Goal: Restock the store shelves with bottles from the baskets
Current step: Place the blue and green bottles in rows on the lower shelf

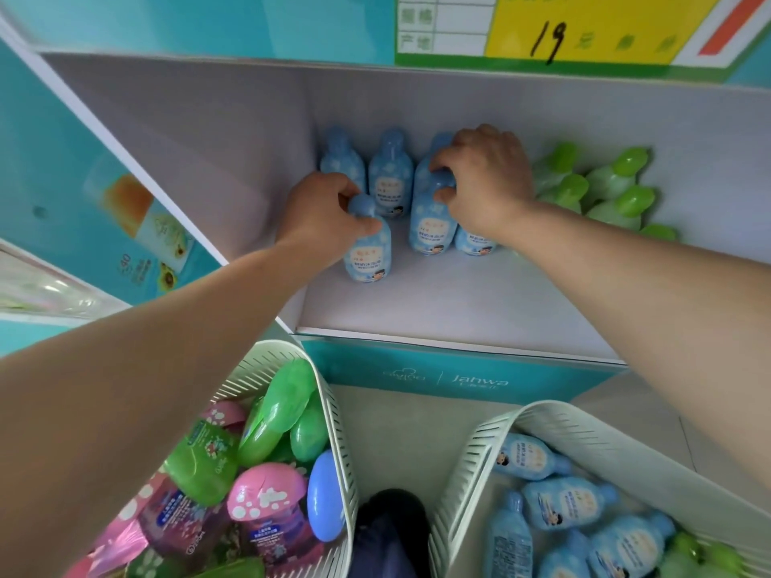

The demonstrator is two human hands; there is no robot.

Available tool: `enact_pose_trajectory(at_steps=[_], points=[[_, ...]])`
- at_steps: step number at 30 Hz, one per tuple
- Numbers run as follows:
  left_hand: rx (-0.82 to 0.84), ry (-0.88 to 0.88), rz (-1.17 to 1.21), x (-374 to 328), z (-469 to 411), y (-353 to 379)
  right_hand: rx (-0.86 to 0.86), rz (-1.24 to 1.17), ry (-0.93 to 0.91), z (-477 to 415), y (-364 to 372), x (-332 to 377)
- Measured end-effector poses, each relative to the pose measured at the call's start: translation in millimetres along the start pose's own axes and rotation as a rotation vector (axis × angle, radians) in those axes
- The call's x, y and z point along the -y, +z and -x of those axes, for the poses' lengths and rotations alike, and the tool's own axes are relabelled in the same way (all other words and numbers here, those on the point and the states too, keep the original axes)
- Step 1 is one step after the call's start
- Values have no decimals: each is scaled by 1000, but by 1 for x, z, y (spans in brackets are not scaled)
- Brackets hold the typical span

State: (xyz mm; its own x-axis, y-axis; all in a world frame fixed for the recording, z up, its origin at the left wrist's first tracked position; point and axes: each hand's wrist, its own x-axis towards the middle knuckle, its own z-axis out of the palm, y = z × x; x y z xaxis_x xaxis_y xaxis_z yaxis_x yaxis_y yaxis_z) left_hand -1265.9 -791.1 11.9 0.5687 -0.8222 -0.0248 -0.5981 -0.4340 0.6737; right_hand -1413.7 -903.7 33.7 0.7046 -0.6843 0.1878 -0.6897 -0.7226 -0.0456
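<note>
On the pale shelf floor [438,302] stand several light-blue bottles. My left hand [317,214] grips the cap and neck of one upright blue bottle [369,252] at the front left of the group. My right hand [484,181] holds the top of another blue bottle [432,221] to its right. Two more blue bottles [390,171] stand behind them against the back wall. Several green-capped bottles [600,189] stand at the shelf's right. Below, the right basket [471,456] holds several blue bottles [563,500]. The left basket [338,415] holds green, pink and blue bottles.
A teal shelf front [442,375] with white lettering runs below the shelf floor. The shelf's left side wall [167,131] slants close to my left arm. A yellow price sign [584,27] hangs above. A dark shoe [392,515] shows between the baskets.
</note>
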Motion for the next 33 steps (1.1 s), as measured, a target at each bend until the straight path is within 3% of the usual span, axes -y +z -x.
enact_pose_trajectory(at_steps=[13, 22, 33], points=[[-13, 2, 22, -4, -8, 4, -22, -13, -12, 0, 3, 0], [-10, 11, -56, -16, -27, 9, -326, -84, -114, 59, 14, -3], [-40, 76, -67, -19, -34, 19, -156, -160, -98, 131, 53, -18]])
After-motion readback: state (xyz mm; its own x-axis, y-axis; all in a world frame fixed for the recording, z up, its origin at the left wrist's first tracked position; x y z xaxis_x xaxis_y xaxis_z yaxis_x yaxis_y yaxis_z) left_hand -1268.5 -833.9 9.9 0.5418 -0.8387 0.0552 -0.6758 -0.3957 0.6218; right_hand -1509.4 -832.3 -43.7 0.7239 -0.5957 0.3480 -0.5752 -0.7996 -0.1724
